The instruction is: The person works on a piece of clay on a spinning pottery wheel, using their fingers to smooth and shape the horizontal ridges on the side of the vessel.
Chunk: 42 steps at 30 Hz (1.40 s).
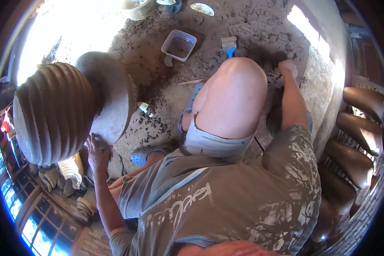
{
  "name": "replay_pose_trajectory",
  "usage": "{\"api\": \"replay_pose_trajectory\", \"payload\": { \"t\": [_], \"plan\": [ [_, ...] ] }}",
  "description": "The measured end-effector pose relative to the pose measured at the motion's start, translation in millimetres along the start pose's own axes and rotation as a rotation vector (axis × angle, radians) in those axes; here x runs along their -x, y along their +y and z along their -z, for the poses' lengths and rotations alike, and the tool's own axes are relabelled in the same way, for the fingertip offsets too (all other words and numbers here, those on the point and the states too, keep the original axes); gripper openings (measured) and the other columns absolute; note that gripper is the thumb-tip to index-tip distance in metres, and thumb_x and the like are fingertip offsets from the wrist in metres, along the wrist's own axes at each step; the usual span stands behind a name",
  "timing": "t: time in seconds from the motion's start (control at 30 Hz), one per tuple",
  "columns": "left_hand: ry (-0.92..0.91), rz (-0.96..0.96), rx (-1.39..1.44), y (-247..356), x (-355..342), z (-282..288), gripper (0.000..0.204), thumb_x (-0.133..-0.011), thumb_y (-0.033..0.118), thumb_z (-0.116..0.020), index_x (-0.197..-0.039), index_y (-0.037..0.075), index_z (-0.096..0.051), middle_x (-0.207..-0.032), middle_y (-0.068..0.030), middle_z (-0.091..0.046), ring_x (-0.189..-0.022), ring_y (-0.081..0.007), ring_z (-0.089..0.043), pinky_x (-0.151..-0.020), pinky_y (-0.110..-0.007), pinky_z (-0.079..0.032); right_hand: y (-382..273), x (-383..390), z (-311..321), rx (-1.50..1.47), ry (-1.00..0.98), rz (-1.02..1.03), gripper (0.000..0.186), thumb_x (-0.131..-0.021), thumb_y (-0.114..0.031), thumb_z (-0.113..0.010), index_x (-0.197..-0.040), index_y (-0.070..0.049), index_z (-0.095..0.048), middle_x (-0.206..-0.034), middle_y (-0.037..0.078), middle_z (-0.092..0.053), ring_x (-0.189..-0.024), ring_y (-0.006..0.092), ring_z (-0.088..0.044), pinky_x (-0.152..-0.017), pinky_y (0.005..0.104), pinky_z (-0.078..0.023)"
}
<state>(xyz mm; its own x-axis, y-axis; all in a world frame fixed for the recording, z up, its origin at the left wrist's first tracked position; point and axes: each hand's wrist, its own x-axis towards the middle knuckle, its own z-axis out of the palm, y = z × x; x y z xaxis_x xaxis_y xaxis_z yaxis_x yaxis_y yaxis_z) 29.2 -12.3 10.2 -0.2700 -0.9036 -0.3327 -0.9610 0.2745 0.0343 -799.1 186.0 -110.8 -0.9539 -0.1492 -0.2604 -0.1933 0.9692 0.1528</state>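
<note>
A big grey-brown clay pot (51,113) with ridged walls stands at the left on a round potter's wheel (115,121). My left hand (98,155) is at the wheel's near edge, fingers stretched towards it and thumb apart; whether it presses on the rim I cannot tell. Far to the right, beyond my raised knee, my right hand (288,68) is down by a dark patch of wet clay (269,53). Its fingers are curled, and what they hold, if anything, is hidden. A flat brush (229,45) with a blue handle lies on the ground near my knee.
A square plastic tub (179,45) of murky water sits ahead, with a bucket (138,9) farther off. Pale shards (145,109) lie beside the wheel. Smooth brown pots (350,158) are stacked along the right. Broken pottery (51,177) lies at the left, under a barred window.
</note>
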Motion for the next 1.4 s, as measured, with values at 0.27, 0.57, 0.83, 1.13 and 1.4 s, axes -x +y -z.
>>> {"api": "replay_pose_trajectory", "payload": {
  "t": [0.27,0.57,0.83,1.13,1.4],
  "plan": [
    [-0.064,0.041,-0.047,4.3,-0.3,-0.1,0.104,-0.084,0.024,-0.084,-0.165,0.001,-0.024,-0.17,-0.0274,-0.026,-0.157,-0.046,-0.025,-0.124,-0.048,-0.036,-85.0,27.5,-5.9,0.221,0.18,0.656,0.049,-0.101,-0.039,-0.065,-0.124,0.004,-0.072,-0.134,0.026,-0.065,-0.133,0.0414,-0.057,-0.107,0.0505,-0.052],
    [-0.017,0.026,-0.087,10.6,-0.2,-1.0,0.105,-0.082,0.031,-0.087,-0.163,-0.001,-0.027,-0.167,-0.0276,-0.03,-0.153,-0.0464,-0.032,-0.12,-0.05,-0.04,-107.4,-2.6,-27.1,0.466,0.129,0.833,0.03,-0.095,-0.017,-0.062,-0.113,0.0,-0.077,-0.131,0.02,-0.068,-0.124,0.04,-0.061,-0.102,0.0478,-0.055],
    [0.097,-0.032,-0.065,11.3,0.9,-7.5,0.106,-0.08,0.033,-0.088,-0.161,-0.002,-0.03,-0.159,-0.031,-0.04,-0.146,-0.0474,-0.042,-0.115,-0.051,-0.044,-82.1,-22.6,-25.2,0.211,0.129,0.736,0.04,-0.099,-0.034,-0.063,-0.111,0.001,-0.076,-0.124,0.026,-0.071,-0.12,0.0447,-0.065,-0.104,0.0516,-0.052],
    [0.031,-0.035,-0.123,5.0,-0.6,-2.5,0.108,-0.08,0.035,-0.088,-0.16,-0.005,-0.029,-0.157,-0.0322,-0.043,-0.142,-0.0481,-0.046,-0.112,-0.051,-0.047,-96.6,-27.3,-22.7,0.203,-0.1,0.501,0.052,-0.094,-0.045,-0.069,-0.113,0.003,-0.076,-0.123,0.03,-0.072,-0.119,0.0458,-0.068,-0.103,0.0528,-0.053],
    [0.017,-0.004,-0.08,6.4,-0.6,0.1,0.104,-0.081,0.036,-0.088,-0.159,-0.005,-0.033,-0.156,-0.0302,-0.045,-0.142,-0.0467,-0.047,-0.112,-0.051,-0.047,-93.1,-25.2,-30.7,0.463,-0.005,0.821,0.037,-0.095,-0.023,-0.057,-0.111,0.005,-0.075,-0.128,0.029,-0.069,-0.122,0.0459,-0.065,-0.106,0.0527,-0.049]
  ]
}}
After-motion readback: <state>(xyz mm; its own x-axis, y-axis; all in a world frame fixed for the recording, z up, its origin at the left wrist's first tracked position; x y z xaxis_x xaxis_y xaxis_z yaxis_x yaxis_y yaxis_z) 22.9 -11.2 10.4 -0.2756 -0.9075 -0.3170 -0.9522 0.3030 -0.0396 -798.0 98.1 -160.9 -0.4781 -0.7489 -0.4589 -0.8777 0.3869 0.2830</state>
